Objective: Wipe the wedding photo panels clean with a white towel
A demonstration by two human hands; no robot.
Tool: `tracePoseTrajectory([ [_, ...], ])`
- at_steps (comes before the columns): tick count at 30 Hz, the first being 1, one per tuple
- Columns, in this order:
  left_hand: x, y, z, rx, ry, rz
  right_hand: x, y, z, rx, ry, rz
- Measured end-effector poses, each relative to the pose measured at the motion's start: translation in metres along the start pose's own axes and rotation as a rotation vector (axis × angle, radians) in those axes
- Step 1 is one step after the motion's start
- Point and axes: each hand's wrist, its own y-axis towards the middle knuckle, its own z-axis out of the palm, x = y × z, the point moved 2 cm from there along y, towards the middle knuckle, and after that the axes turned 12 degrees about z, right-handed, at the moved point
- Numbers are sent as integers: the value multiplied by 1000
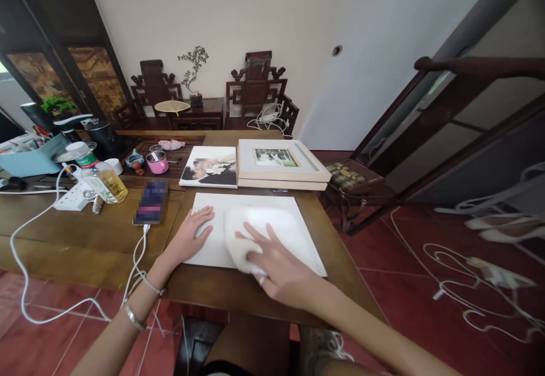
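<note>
A flat white board (206, 254) lies on the wooden table in front of me. My left hand (193, 234) rests on its left part, fingers stretched out and nothing held. On the board's middle, my right hand (272, 259) presses on and grips a white fluffy cloth (236, 237), its fingers partly spread over the fabric. Just behind the board is a smaller picture panel (208, 166) with a dark and white print. Beside that panel sits a pale-framed picture (276, 157), stacked on another frame.
On the left of the table (97, 239) are a plugged-in phone (151, 203), a power strip (72, 197), a bottle (113, 186) and a pink cup (157, 163). White cables hang over the front edge. A dark wooden chair (361, 177) stands at the right.
</note>
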Motion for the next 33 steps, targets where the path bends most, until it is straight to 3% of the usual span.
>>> tracePoseTrajectory([
  [5, -1, 0, 0, -14, -5, -2, 14, -46, -23, 182, 88, -1],
  [9, -2, 0, 0, -12, -7, -7, 13, -54, -35, 249, 142, 85],
  [13, -2, 0, 0, -22, -18, -6, -1, -28, -28, 154, 94, 94],
  [18, -2, -1, -2, 12, -10, -8, -26, 38, -20, -24, -47, 61],
  [21, -2, -1, -3, 18, -12, -14, -27, 66, -17, -112, -126, 62],
  [23, -2, 0, -3, 12, -14, -15, -20, 69, -12, -125, -179, 30],
  [29, 2, 1, 1, 15, 14, -30, 13, 24, 12, -10, -206, -133],
  [33, 3, 1, 2, 9, 25, -34, 26, 1, 14, 20, -183, -183],
])
